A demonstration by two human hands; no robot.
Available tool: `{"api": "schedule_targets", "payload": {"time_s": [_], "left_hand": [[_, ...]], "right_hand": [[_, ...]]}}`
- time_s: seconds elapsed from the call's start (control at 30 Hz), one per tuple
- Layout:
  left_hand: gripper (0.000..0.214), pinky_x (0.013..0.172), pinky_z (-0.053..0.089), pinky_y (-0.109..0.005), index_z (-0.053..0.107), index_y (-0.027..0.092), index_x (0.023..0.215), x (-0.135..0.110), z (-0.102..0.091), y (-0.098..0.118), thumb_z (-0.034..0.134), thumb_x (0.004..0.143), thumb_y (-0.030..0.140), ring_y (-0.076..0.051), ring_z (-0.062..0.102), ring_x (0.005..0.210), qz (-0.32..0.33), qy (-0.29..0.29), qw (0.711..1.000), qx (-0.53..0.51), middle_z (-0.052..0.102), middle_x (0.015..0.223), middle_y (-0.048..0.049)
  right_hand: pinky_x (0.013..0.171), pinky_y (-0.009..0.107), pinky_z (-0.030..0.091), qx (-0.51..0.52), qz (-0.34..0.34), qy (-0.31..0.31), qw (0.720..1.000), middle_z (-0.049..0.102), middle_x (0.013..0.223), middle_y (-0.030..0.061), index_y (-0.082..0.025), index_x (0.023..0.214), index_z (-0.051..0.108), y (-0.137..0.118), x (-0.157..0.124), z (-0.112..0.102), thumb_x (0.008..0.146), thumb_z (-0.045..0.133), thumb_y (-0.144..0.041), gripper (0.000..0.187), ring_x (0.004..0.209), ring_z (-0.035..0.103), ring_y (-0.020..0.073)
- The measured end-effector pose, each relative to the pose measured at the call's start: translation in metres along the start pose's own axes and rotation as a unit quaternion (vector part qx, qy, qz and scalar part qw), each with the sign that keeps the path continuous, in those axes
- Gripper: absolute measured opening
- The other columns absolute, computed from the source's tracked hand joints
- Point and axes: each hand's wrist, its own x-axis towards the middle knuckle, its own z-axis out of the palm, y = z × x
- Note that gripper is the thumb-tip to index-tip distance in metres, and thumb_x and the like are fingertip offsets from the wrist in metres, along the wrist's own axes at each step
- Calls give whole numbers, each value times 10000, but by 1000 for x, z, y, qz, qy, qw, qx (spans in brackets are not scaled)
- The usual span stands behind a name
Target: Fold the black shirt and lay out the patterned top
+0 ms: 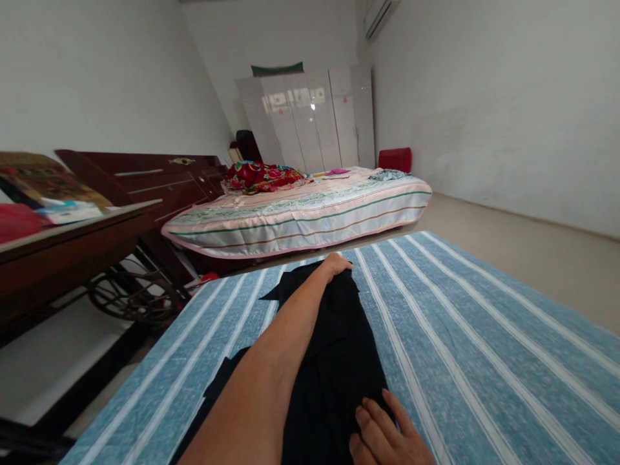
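A black garment [339, 336] lies lengthwise on the blue-and-white striped bed cover [450, 297]; the frame does not make clear which kind of garment it is. My left arm stretches over it, and my left hand [338, 263] is closed on its far end, with most of the fingers hidden. Near the bottom of the view, my right hand [390, 433] rests on the garment's near right edge, fingers extended on the cloth. A pointed flap of black fabric sticks out at the far left, and more black cloth lies under my left forearm.
Beyond stands another bed [300, 223] with a striped sheet and a red floral quilt [261, 175]. A wooden sewing-machine table [72, 236] stands at left. White wardrobes [305, 119] and a red case [394, 159] are farther back.
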Motion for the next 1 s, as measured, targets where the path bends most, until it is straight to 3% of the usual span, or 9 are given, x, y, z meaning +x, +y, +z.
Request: {"api": "schedule_targets", "payload": {"time_s": [0.13, 0.23, 0.43, 0.57, 0.67, 0.8, 1.0], "left_hand": [[270, 716, 534, -341, 579, 131, 1052, -2, -11, 0, 550, 876, 333, -157, 614, 829, -47, -48, 998, -20, 619, 1000, -59], [274, 722, 533, -343, 575, 134, 1062, -2, -10, -5, 548, 877, 334, -160, 612, 842, -51, -29, 998, -34, 614, 1015, -62], [310, 800, 515, -395, 560, 144, 1115, 8, 6, -16, 559, 869, 332, -201, 592, 950, -10, 38, 998, -53, 586, 1113, -73], [295, 814, 510, -401, 565, 147, 1107, 13, 10, -24, 555, 871, 325, -198, 589, 961, 19, 64, 997, -50, 587, 1119, -76], [294, 826, 505, -407, 567, 150, 1107, 13, 8, -29, 555, 872, 325, -202, 585, 976, 39, 71, 996, -43, 585, 1128, -77], [295, 844, 497, -418, 566, 153, 1112, 13, 2, -29, 556, 871, 322, -207, 578, 997, 59, 58, 996, -25, 579, 1145, -79], [298, 829, 504, -410, 566, 149, 1112, 16, 1, -26, 560, 869, 320, -205, 585, 978, 74, 24, 997, -5, 583, 1135, -77]], "right_hand": [[796, 493, 523, 1, -18, -28, 999, 698, 764, 78, -214, 773, 566, -4, 0, 3, 885, 429, -249, 180, 761, 678, 261], [850, 551, 477, 10, 2, -66, 998, 701, 806, 103, -217, 820, 576, -5, -11, 8, 873, 455, -312, 163, 820, 667, 292], [923, 529, 436, 18, -9, -58, 998, 701, 823, 77, -216, 837, 595, -2, -13, 5, 840, 489, -188, 110, 837, 662, 265], [840, 530, 492, 7, 15, -30, 999, 692, 775, 89, -206, 772, 596, -6, -2, -1, 864, 449, -229, 175, 810, 662, 274], [808, 545, 511, 14, 0, -52, 999, 694, 773, 98, -205, 782, 613, -8, -4, -2, 874, 467, -310, 201, 817, 661, 291], [859, 514, 508, 43, -7, -82, 996, 710, 824, 77, -209, 834, 633, -12, -15, 7, 832, 519, -197, 115, 838, 668, 270], [769, 369, 562, 42, 18, 26, 999, 702, 717, 35, -211, 704, 609, -22, -7, 12, 786, 448, -92, 217, 743, 676, 206]]}}
